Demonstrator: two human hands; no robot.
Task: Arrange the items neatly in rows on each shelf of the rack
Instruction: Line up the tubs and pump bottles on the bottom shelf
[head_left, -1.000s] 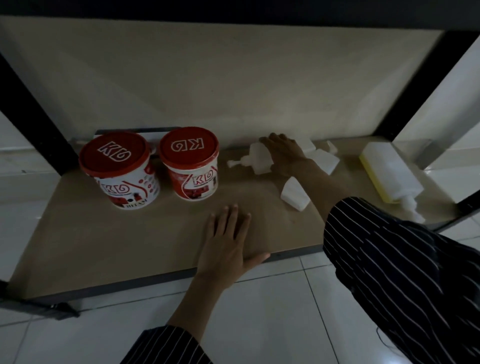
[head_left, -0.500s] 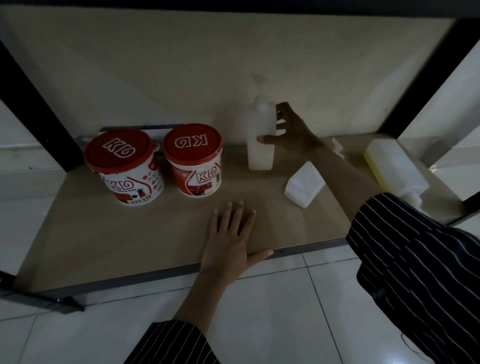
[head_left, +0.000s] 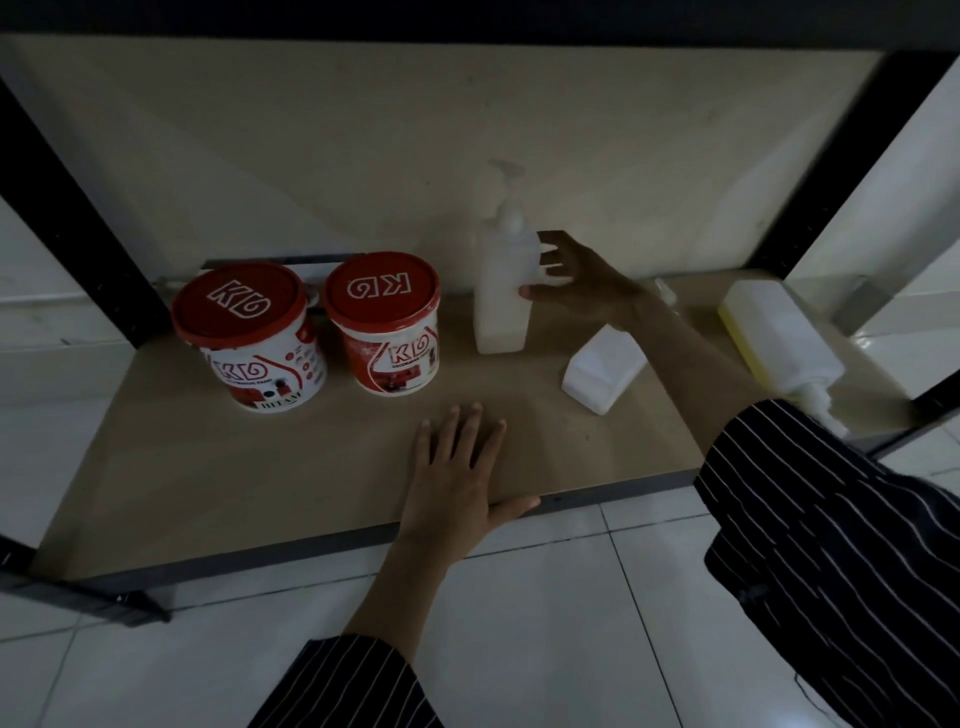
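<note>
Raised from its side since a second ago, the translucent white plastic pump bottle (head_left: 501, 299) is recorded upright at the far middle of the beige board shelf (head_left: 208, 467). Nearest, the left hand (head_left: 457, 478) is pressed flat on the shelf's front edge, fingers straight and slightly spread. Farther right, a white rectangular block (head_left: 602, 371) is noted, and beyond it a white pump bottle with a yellow side (head_left: 779, 338), lying down. At far left a red-lidded white plastic paint bucket (head_left: 254, 338) stands beside a second red-lidded bucket (head_left: 387, 322). The right hand (head_left: 576, 288) is spread, thumb tip touching the upright bottle.
</note>
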